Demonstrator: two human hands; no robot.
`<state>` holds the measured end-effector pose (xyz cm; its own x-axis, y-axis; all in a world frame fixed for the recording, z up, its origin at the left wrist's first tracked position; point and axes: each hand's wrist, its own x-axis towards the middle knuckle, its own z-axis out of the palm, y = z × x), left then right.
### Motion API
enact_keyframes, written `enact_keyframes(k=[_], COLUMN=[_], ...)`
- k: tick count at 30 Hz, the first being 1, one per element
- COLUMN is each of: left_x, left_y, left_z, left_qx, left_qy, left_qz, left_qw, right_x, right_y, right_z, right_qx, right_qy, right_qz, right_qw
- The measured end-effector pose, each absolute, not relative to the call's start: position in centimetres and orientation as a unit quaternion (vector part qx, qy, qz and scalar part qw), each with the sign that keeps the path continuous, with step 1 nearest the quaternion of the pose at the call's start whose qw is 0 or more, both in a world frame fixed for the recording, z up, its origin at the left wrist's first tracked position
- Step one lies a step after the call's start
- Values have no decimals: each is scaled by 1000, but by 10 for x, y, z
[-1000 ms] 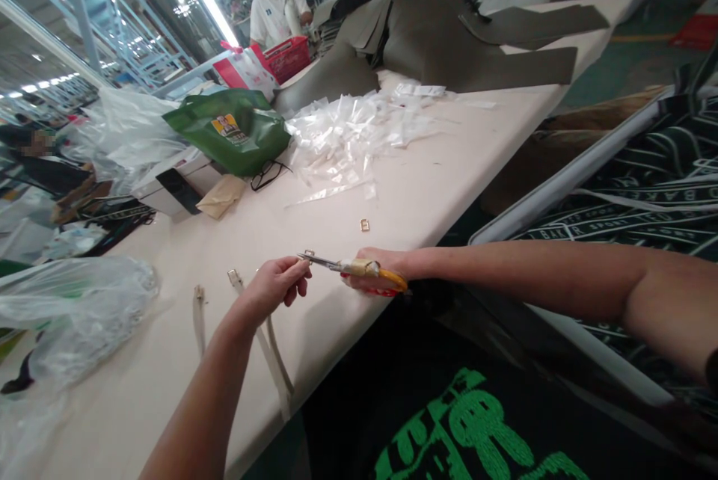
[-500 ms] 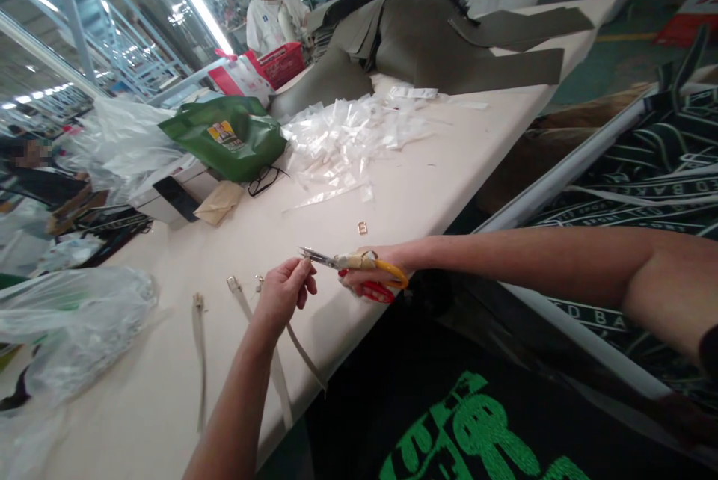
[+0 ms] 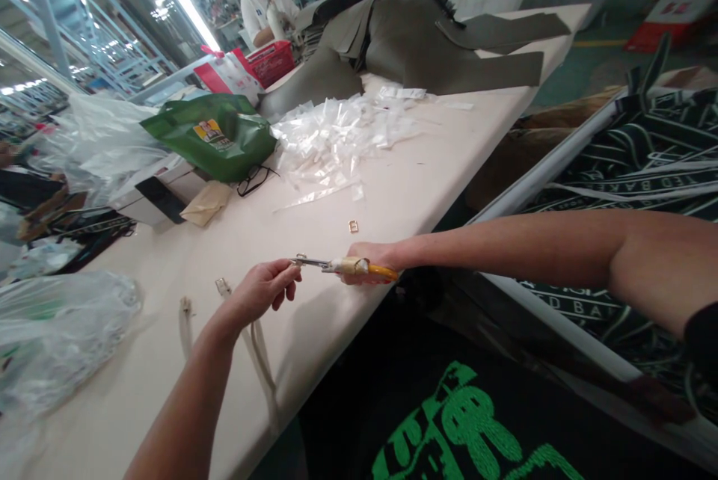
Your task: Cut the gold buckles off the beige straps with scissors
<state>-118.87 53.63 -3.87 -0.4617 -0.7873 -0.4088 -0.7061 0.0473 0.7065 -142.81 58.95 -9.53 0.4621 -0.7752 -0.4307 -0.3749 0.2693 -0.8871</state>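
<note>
My left hand (image 3: 266, 289) pinches the end of a narrow beige strap (image 3: 259, 349), whose length hangs below the hand. Small metal hardware, perhaps a buckle, shows at its fingertips, but it is too small to make out clearly. My right hand (image 3: 364, 252) grips scissors (image 3: 351, 265) with taped shanks and an orange handle. Their blades point left and meet my left fingertips, looking nearly closed. A loose gold buckle (image 3: 353, 226) lies on the table just beyond the scissors. Left of my left hand lie a strap end with a buckle (image 3: 223, 286) and another strap (image 3: 185, 315).
Clear plastic scraps (image 3: 336, 136) are heaped on the table (image 3: 426, 173), beside glasses (image 3: 255, 179) and a green bag (image 3: 216, 136). Dark sheets (image 3: 415, 46) lie farther back. A bin of printed straps (image 3: 606, 166) stands at right. A person (image 3: 263, 9) works beyond.
The scissors have turned and their handles have come together, with the red loop now out of sight. Both hands appear slightly farther left as the view shifted.
</note>
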Motion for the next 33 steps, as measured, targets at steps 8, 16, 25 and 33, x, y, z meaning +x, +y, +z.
enact_keyframes(k=[8, 16, 25, 33], left_x=[-1135, -1159, -1200, -1204], left_y=[512, 525, 561, 581], left_z=[-64, -69, -63, -70], left_qx=[595, 604, 564, 582], left_qy=[-701, -633, -600, -690], left_qz=[-386, -460, -538, -413], left_qw=[80, 149, 180, 120], right_x=[-1450, -1449, -1390, -1390], right_y=[581, 565, 550, 553], right_z=[-104, -102, -96, -109], right_qx=[-554, -537, -602, -624], right_qy=[430, 397, 431, 436], right_qz=[-213, -274, -427, -376], right_qw=[681, 692, 519, 528])
